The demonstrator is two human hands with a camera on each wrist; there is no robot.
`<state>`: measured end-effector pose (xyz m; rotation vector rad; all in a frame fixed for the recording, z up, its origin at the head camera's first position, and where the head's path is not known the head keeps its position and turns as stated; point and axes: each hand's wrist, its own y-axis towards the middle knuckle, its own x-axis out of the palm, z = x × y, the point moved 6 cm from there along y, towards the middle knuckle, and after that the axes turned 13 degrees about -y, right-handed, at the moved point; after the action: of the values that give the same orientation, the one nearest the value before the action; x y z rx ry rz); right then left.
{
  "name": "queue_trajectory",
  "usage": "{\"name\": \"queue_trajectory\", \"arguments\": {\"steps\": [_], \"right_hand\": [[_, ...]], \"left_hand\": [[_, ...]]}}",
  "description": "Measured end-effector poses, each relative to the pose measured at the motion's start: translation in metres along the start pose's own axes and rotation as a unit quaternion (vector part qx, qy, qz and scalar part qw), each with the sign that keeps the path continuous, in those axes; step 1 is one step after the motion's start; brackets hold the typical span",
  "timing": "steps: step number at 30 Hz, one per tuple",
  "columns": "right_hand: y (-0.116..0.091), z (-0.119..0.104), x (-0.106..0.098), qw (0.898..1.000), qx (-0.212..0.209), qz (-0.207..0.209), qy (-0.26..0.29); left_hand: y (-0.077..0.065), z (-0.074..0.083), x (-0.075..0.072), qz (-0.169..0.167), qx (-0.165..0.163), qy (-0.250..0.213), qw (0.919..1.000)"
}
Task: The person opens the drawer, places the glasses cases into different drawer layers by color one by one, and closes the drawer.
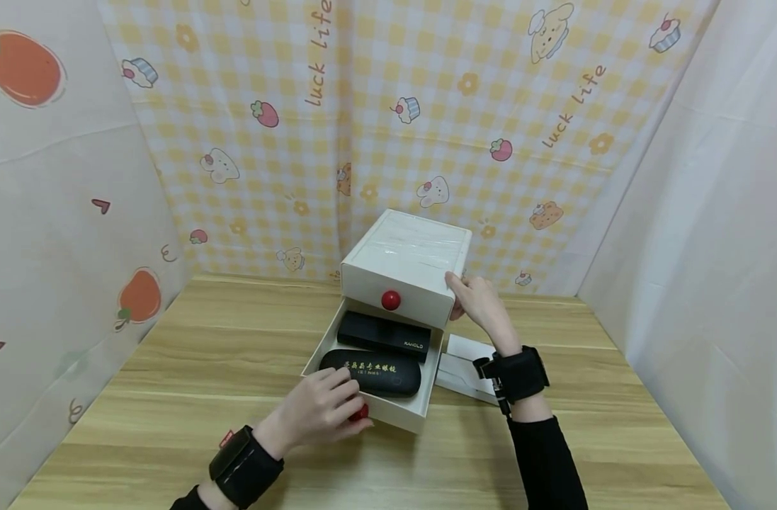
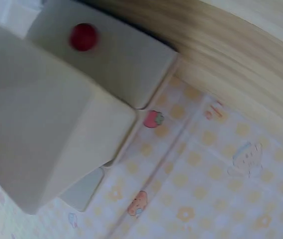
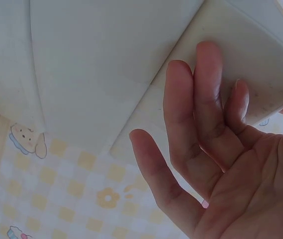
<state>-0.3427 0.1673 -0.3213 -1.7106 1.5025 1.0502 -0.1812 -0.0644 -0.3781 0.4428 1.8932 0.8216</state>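
Note:
A white two-drawer box [image 1: 413, 249] stands on the table with its lower drawer [image 1: 404, 419] pulled out. In that drawer lie a black oblong case [image 1: 382, 334] and a black glasses case [image 1: 372, 374] with gold lettering. My left hand [image 1: 318, 409] pinches the lower drawer's red knob [image 1: 360, 412], which its fingers partly cover. The upper drawer is pushed in and shows its own red knob [image 1: 391, 300]. My right hand [image 1: 484, 306] rests on the box's right side, thumb at the top front corner. In the right wrist view its fingers [image 3: 181, 94] lie loosely extended against the white wall.
Flat white pieces [image 1: 467, 368], perhaps boxes, lie right of the drawer under the right forearm. A checked yellow curtain [image 1: 375, 142] hangs right behind the box. White cloth [image 1: 700, 198] bounds the wooden table [image 1: 235, 340] on both sides.

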Motion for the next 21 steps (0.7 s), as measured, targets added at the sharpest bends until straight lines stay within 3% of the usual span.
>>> {"name": "queue_trajectory", "arguments": {"steps": [7, 12, 15, 21], "right_hand": [[0.0, 0.0, 0.0, 1.0, 0.004, 0.0, 0.002], [0.001, 0.0, 0.001, 1.0, 0.004, 0.0, 0.001], [0.0, 0.0, 0.001, 1.0, 0.001, -0.001, 0.001], [0.0, 0.001, 0.0, 1.0, -0.001, 0.0, 0.005]], "left_hand": [[-0.013, 0.003, 0.004, -0.043, 0.037, 0.036, 0.9977], [-0.013, 0.001, 0.005, -0.036, 0.045, 0.047, 0.9972], [-0.01, -0.003, 0.006, -0.03, 0.037, 0.049, 0.9977], [-0.001, -0.014, 0.008, -0.039, -0.01, 0.052, 0.9978]]}}
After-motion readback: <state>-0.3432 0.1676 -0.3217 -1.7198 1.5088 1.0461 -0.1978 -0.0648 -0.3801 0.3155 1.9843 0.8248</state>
